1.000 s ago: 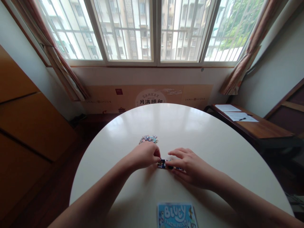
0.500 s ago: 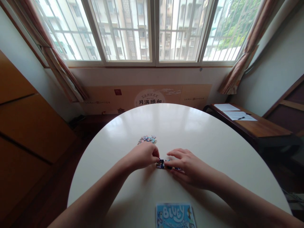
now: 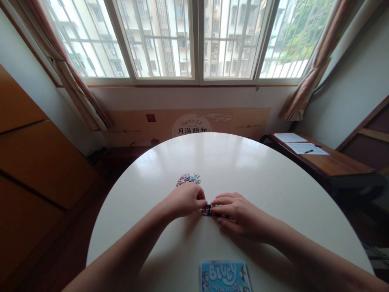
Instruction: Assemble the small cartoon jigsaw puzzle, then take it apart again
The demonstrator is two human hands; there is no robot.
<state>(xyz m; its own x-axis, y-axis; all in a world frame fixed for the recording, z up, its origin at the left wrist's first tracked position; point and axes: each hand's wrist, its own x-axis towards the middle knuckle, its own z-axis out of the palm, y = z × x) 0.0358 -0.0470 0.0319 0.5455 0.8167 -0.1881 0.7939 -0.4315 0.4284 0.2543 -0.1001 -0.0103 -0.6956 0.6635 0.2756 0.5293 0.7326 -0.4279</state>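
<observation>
A short strip of dark-blue jigsaw puzzle pieces (image 3: 207, 210) lies on the white round table (image 3: 146, 251). My left hand (image 3: 188, 198) is closed in a pinch at the strip's upper left end, on a puzzle piece mostly hidden by the fingers. From the other side my right hand (image 3: 238, 209) lies over the strip, its fingers spread and the fingertips touching the pieces. Its palm and fingers hide the strip's right part. Just beyond my left hand sits a small heap of loose puzzle pieces (image 3: 189, 178).
A light-blue card marked "Bluey" (image 3: 225, 278) lies near me at the table's front. To the right, a wooden side table (image 3: 343, 164) holds paper sheets (image 3: 306, 148) and a pen (image 3: 308, 151). Beyond the table, a printed panel (image 3: 130, 121) stands below the window.
My left hand has shifted slightly right, its fingertips now closer to my right hand's. The strip's visible left end has moved slightly right too. My right fingers have drawn a little closer together.
</observation>
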